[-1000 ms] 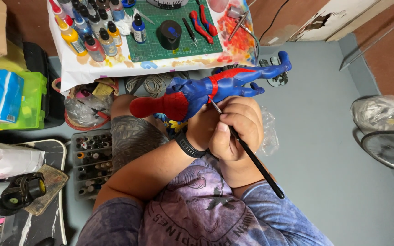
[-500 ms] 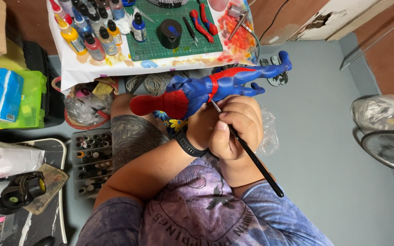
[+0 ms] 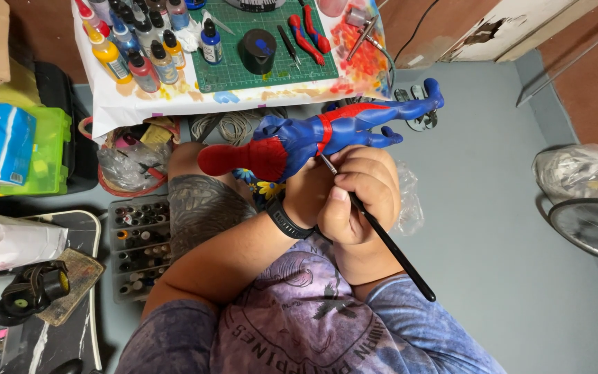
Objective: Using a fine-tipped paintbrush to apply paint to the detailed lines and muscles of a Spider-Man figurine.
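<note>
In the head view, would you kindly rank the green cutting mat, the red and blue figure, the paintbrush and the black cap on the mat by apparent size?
1. Red and blue figure, though it is held nearer the camera than the mat, so this lead is unsure.
2. Green cutting mat, partly cut off at the frame's top.
3. Paintbrush, long but thin, in the right hand.
4. Black cap.

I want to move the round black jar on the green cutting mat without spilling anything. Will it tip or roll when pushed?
The squat black round jar looks wide for its height, so it would probably slide rather than tip. Standing on its flat base on the green cutting mat, it seems unlikely to roll. The mat's surface may grip it, so a push could jerk.
</note>
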